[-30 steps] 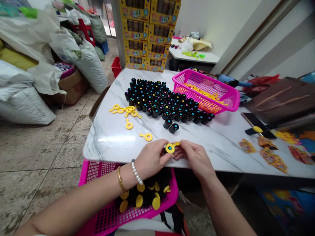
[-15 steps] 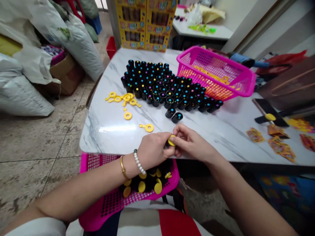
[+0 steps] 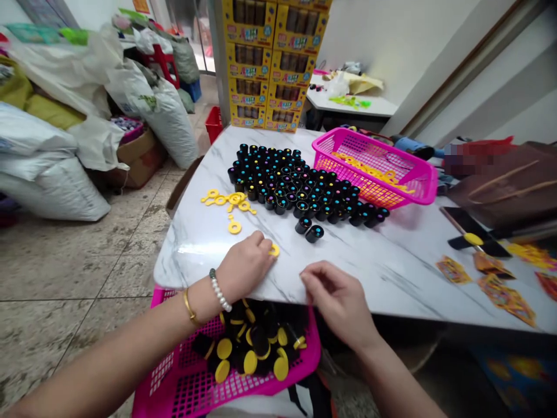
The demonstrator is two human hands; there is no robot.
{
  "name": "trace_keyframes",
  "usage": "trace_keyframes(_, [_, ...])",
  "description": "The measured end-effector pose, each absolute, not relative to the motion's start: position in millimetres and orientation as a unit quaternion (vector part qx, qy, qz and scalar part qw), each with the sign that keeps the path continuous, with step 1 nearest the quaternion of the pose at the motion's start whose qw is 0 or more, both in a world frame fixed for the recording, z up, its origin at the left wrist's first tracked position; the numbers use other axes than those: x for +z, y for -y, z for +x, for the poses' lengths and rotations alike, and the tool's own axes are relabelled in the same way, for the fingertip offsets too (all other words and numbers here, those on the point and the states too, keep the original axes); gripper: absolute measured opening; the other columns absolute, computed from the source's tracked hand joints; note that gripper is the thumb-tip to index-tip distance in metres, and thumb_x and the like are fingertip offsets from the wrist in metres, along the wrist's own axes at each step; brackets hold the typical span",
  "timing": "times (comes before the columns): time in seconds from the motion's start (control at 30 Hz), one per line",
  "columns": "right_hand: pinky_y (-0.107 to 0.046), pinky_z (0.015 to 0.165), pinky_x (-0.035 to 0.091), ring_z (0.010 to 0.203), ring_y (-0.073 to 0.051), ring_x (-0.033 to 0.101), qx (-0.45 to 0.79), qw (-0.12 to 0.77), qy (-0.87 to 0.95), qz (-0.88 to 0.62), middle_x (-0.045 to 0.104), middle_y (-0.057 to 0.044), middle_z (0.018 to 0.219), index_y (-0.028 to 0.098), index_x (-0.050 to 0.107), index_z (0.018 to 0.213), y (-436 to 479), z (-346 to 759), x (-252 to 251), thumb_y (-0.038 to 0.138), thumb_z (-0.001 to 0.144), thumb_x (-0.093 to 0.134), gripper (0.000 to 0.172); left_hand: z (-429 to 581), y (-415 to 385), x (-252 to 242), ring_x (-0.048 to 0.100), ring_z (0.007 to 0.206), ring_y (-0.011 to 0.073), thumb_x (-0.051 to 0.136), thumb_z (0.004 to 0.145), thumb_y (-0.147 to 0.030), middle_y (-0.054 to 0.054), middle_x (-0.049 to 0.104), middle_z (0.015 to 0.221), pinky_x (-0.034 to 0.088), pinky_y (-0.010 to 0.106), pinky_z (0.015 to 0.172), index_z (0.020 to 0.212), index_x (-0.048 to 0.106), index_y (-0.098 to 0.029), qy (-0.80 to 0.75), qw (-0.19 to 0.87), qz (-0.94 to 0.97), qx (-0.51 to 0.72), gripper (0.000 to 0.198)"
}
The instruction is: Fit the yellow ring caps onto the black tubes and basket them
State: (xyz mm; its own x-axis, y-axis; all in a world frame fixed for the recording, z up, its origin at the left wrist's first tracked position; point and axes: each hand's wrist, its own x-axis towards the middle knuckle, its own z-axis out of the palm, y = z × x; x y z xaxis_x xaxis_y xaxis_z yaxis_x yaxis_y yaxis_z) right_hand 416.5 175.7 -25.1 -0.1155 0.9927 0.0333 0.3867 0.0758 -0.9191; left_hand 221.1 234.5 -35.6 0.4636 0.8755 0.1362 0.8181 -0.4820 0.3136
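My left hand (image 3: 246,266), with a pearl bracelet and a gold bangle at its wrist, rests on the tabletop with its fingers closed over a yellow ring piece (image 3: 274,250). Part of that ring shows past the fingertips. To the right, at the table's front edge, my right hand (image 3: 337,299) is curled with thumb and fingers together; nothing shows in it. Beyond the hands stand two small black cups (image 3: 314,234) with coloured dots. More yellow ring pieces (image 3: 235,225) lie at the left. Below, a pink basket (image 3: 314,342) holds black cups with yellow caps (image 3: 250,362).
A large group of black cups (image 3: 282,180) fills the table's middle. Behind it stands a pink basket (image 3: 429,188) of yellow pieces. Stacked yellow boxes (image 3: 248,87) rise at the back. Orange packets (image 3: 505,299) and a dark phone-like slab (image 3: 461,223) lie right. Sacks (image 3: 174,116) crowd the floor.
The hands have parted, and the yellow-capped thing between them is out of them. My left hand has moved left onto the loose yellow ring piece. The camera view has tilted upward.
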Motion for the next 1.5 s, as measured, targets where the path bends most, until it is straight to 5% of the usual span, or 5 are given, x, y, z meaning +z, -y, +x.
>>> trace_keyframes(0.33, [-0.018, 0.039, 0.038, 0.041, -0.007, 0.048, 0.525, 0.4, 0.515, -0.547, 0.059, 0.002, 0.061, 0.014, 0.06, 0.098, -194.7, 420.1, -34.8, 0.04, 0.086, 0.058, 0.028, 266.8, -216.8, -32.0, 0.053, 0.049, 0.0094, 0.038, 0.094, -0.027, -0.002, 0.06, 0.059, 0.04, 0.019, 0.049, 0.076, 0.064, -0.018, -0.437, 0.482, 0.707, 0.277, 0.033])
trace_keyframes(0.5, [-0.017, 0.034, 0.033, 0.037, -0.008, 0.047, 0.439, 0.397, 0.518, -0.617, 0.061, 0.004, 0.061, 0.02, 0.05, 0.119, -219.7, 449.2, -36.1, 0.036, 0.082, 0.06, 0.041, 275.7, -227.2, -34.7, 0.058, 0.061, 0.0123, 0.058, 0.084, -0.032, 0.0, 0.064, 0.072, 0.044, 0.023, 0.06, 0.102, 0.064, -0.016, -0.464, 0.399, 0.72, 0.327, 0.024])
trace_keyframes(0.93, [-0.019, 0.038, 0.038, 0.04, -0.01, 0.048, 0.401, 0.344, 0.55, -0.647, 0.056, 0.006, 0.058, 0.021, 0.049, 0.1, -230.8, 471.0, -40.7, 0.032, 0.084, 0.054, 0.019, 284.2, -258.0, -41.3, 0.057, 0.072, 0.0172, 0.065, 0.076, -0.03, 0.002, 0.059, 0.08, 0.045, 0.03, 0.067, 0.101, 0.054, -0.015, -0.519, 0.304, 0.724, 0.338, 0.031])
trace_keyframes(1.2, [-0.029, 0.068, 0.05, 0.075, -0.016, 0.059, 0.275, 0.291, 0.703, -0.588, 0.059, -0.005, 0.091, 0.021, 0.067, 0.105, -217.0, 456.7, -38.6, 0.024, 0.086, 0.054, 0.023, 291.7, -294.2, -36.7, 0.057, 0.084, 0.0192, 0.065, 0.074, -0.027, 0.004, 0.058, 0.089, 0.047, 0.032, 0.079, 0.099, 0.06, -0.017, -0.506, 0.234, 0.77, 0.309, 0.027])
trace_keyframes(1.5, [-0.044, 0.079, 0.054, 0.102, -0.029, 0.058, 0.054, 0.146, 0.812, -0.563, 0.038, -0.013, 0.141, 0.028, 0.042, 0.141, -186.2, 467.3, -25.1, 0.036, 0.079, 0.066, 0.067, 238.7, -238.0, -32.2, 0.054, 0.065, 0.0122, 0.063, 0.077, -0.023, 0.001, 0.062, 0.083, 0.043, 0.025, 0.064, 0.098, 0.057, -0.017, -0.478, 0.284, 0.789, 0.26, 0.023])
